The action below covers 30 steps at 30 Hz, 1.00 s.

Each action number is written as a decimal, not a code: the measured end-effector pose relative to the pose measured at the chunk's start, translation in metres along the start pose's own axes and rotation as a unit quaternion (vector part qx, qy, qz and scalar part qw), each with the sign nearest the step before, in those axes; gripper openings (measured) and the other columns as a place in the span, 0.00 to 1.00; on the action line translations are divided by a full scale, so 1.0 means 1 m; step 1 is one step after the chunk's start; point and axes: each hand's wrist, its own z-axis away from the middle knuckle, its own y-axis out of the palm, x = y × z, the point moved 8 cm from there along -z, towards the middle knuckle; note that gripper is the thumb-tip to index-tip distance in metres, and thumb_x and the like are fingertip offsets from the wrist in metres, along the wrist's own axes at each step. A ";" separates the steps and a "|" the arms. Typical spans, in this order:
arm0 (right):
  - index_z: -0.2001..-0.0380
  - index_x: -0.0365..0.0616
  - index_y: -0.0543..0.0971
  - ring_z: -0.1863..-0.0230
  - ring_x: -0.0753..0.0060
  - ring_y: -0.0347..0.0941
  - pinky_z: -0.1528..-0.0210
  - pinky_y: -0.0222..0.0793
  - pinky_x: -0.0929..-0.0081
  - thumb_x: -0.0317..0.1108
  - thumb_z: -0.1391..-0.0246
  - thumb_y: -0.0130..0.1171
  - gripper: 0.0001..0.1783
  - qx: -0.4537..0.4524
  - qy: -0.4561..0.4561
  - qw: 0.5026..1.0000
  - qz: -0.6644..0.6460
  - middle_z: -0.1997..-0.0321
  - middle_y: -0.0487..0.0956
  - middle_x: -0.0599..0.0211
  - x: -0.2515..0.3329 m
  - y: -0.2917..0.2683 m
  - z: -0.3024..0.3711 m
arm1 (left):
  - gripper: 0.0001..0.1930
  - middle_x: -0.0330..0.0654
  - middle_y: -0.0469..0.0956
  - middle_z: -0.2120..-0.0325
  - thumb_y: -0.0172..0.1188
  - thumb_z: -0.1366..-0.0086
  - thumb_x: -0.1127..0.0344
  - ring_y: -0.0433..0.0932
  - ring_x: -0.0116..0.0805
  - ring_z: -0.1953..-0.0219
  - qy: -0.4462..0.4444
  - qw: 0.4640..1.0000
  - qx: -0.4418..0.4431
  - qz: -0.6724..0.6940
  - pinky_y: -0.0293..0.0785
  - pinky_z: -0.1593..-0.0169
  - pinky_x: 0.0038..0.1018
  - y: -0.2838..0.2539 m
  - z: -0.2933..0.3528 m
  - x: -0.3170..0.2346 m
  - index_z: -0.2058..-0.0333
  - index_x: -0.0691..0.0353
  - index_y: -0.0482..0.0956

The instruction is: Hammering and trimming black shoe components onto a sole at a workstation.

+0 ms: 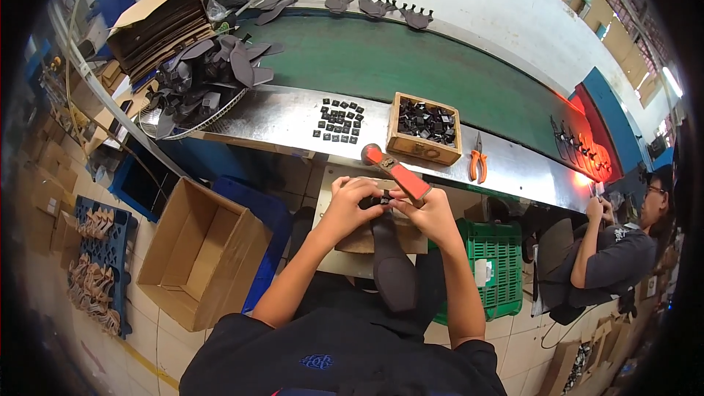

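My left hand [350, 202] and my right hand [425, 213] meet over a small wooden block on a work plate [326, 198] in front of me. Together the fingertips pinch a small black square piece [380, 199] against a long dark shoe upper [392, 268] that runs back toward my lap. My right hand also grips a hammer with a red handle [400, 174], its head pointing up and left toward the metal ledge.
On the metal ledge [286, 114] lie rows of small black squares [339, 120], a wooden box of them [425, 127] and orange pliers [478, 165]. A wire basket of dark uppers [198, 84] stands left. Open cardboard box [198, 249] and green crate [495, 264] flank my knees. Another person [609, 249] sits at right.
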 end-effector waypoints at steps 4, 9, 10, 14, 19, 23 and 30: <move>0.56 0.37 0.82 0.64 0.71 0.81 0.58 0.74 0.72 0.25 0.49 0.67 0.15 -0.009 -0.029 0.999 0.022 0.65 0.84 0.56 0.012 0.000 -0.001 | 0.15 0.41 0.81 0.56 0.71 0.46 0.62 0.77 0.38 0.47 -0.002 1.000 0.013 0.001 0.52 0.35 0.42 0.001 -0.001 0.002 0.61 0.57 0.82; 0.57 0.35 0.82 0.61 0.67 0.82 0.57 0.75 0.73 0.22 0.50 0.67 0.14 0.007 -0.061 0.996 0.062 0.62 0.85 0.57 0.022 0.003 -0.003 | 0.17 0.43 0.80 0.54 0.71 0.46 0.63 0.75 0.39 0.46 0.032 0.999 0.021 -0.011 0.53 0.35 0.41 0.001 -0.002 -0.008 0.57 0.57 0.81; 0.58 0.33 0.83 0.61 0.72 0.83 0.57 0.77 0.76 0.20 0.49 0.66 0.13 0.010 -0.086 0.993 0.086 0.61 0.86 0.59 0.029 0.003 -0.002 | 0.17 0.43 0.80 0.54 0.71 0.46 0.63 0.75 0.39 0.46 0.032 0.999 0.021 -0.011 0.53 0.35 0.41 0.001 -0.003 -0.009 0.57 0.57 0.81; 0.56 0.38 0.81 0.59 0.52 0.80 0.54 0.74 0.67 0.25 0.51 0.68 0.16 0.011 -0.104 0.989 0.105 0.58 0.83 0.56 0.038 0.000 0.001 | 0.16 0.47 0.82 0.59 0.71 0.44 0.67 0.80 0.42 0.54 -0.009 0.997 0.013 0.076 0.70 0.46 0.35 -0.006 -0.008 -0.014 0.57 0.62 0.82; 0.54 0.37 0.80 0.70 0.73 0.78 0.66 0.73 0.74 0.26 0.43 0.64 0.13 -0.049 -0.074 0.992 0.092 0.62 0.81 0.60 0.033 -0.004 0.010 | 0.14 0.49 0.84 0.65 0.71 0.44 0.68 0.83 0.39 0.64 -0.004 0.992 0.020 0.123 0.77 0.60 0.30 -0.001 -0.012 -0.012 0.59 0.67 0.84; 0.47 0.34 0.76 0.75 0.83 0.72 0.74 0.69 0.80 0.26 0.38 0.59 0.17 -0.086 0.057 0.983 -0.151 0.67 0.79 0.64 0.045 -0.007 0.044 | 0.15 0.47 0.84 0.68 0.71 0.44 0.68 0.81 0.30 0.67 -0.046 0.982 0.035 0.178 0.76 0.60 0.27 0.000 -0.012 -0.010 0.58 0.66 0.85; 0.35 0.34 0.68 0.82 0.84 0.68 0.81 0.63 0.84 0.22 0.37 0.52 0.27 -0.118 0.041 0.991 -0.043 0.68 0.77 0.65 0.080 -0.016 0.090 | 0.14 0.43 0.85 0.68 0.70 0.45 0.70 0.80 0.26 0.65 -0.084 0.969 0.040 0.229 0.76 0.59 0.24 0.005 -0.010 0.005 0.59 0.68 0.85</move>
